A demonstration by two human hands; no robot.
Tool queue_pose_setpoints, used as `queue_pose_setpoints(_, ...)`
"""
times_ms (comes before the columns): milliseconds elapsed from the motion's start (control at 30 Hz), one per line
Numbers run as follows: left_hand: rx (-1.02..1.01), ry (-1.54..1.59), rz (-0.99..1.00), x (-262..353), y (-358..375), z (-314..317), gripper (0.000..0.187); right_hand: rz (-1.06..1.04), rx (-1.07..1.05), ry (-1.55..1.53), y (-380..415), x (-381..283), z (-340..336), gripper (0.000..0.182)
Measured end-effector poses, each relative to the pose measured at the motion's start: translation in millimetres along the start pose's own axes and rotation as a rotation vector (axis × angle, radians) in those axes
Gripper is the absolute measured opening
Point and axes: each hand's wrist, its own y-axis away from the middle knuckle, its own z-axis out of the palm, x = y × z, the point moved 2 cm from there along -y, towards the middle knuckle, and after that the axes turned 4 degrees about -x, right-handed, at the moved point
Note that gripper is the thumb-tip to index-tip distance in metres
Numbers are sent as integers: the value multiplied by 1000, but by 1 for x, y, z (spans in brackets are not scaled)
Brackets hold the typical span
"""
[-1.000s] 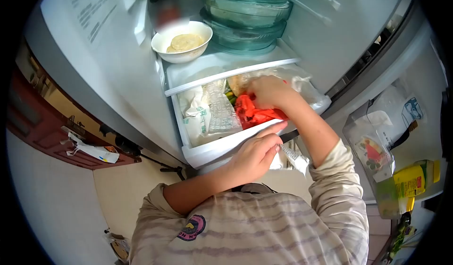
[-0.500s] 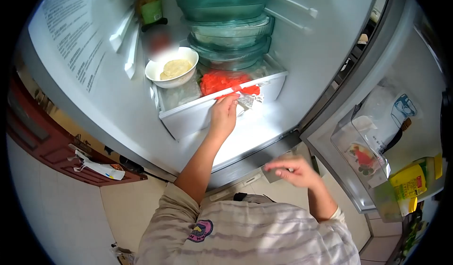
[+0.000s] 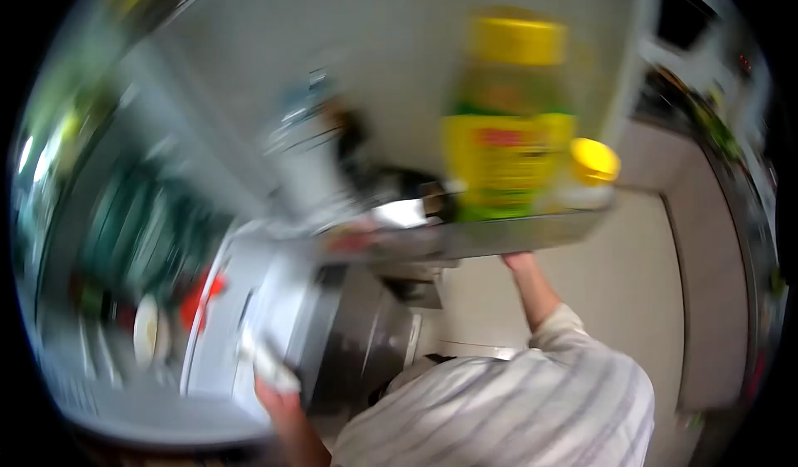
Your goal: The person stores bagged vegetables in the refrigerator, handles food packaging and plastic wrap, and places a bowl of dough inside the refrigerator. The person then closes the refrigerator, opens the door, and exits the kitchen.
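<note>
Low on the left, my left hand (image 3: 278, 396) is closed round a small white item (image 3: 268, 361), blurred, in front of the fridge drawer (image 3: 202, 313). A red bag (image 3: 198, 302) shows in that drawer, with the white bowl (image 3: 146, 330) beyond it. My right hand (image 3: 519, 260) is just under the clear door shelf (image 3: 524, 233); its fingers are mostly hidden by the shelf. On this shelf stand a yellow-capped bottle with a yellow label (image 3: 509, 143) and a smaller container with a yellow lid (image 3: 593, 164).
Stacked teal glass dishes (image 3: 145, 226) are inside the fridge at the left. A blurred clear bag (image 3: 307, 168) sits in the door. Pale floor tiles (image 3: 615, 301) and a cabinet (image 3: 715, 292) lie at the right.
The view has swung right to the fridge door. My left hand has left the drawer edge and holds the white item. My right hand has moved to the underside of the door shelf.
</note>
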Motion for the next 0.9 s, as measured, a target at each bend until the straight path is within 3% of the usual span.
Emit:
queue_pose_setpoints(133,78,942,-205,-45,75,-33,30,161,-36,-115,-18,21,31,30)
queue_pose_setpoints(167,26,483,-155,-46,78,-32,23,201,-36,-134,-17,25,30,30)
queue_pose_setpoints(233,-153,512,-257,-56,87,-14,28,258,-24,-169,-12,27,21,30)
queue_pose_setpoints(300,-178,486,-261,-66,101,4,23,276,17,-236,-4,22,-7,31)
queue_pose_setpoints(367,-214,423,-253,-69,138,66,18,269,69,-344,7,7,-25,32)
queue_pose_setpoints(433,-440,476,-265,-79,162,85,38,257,78,-343,44,-11,-10,30)
queue_pose_setpoints(533,-516,300,-247,-82,185,69,40,357,119,-441,109,8,-12,28)
queue_pose_setpoints(633,-585,248,-185,-94,237,77,34,469,189,-168,174,29,-48,26)
queue_pose_setpoints(700,-760,109,-87,-95,273,85,25,694,-114,164,225,31,-53,26)
queue_pose_setpoints(733,-872,70,-69,-96,287,91,23,771,-121,303,259,23,-53,28)
queue_pose_setpoints(833,-878,19,-215,-107,322,81,24,936,-90,615,345,-18,-33,31)
queue_pose_setpoints(867,-642,-75,-276,-112,337,80,32,987,-185,749,366,-34,-18,32)
queue_pose_setpoints(900,-640,-129,-191,-125,333,58,33,1027,-278,875,385,-50,4,34)
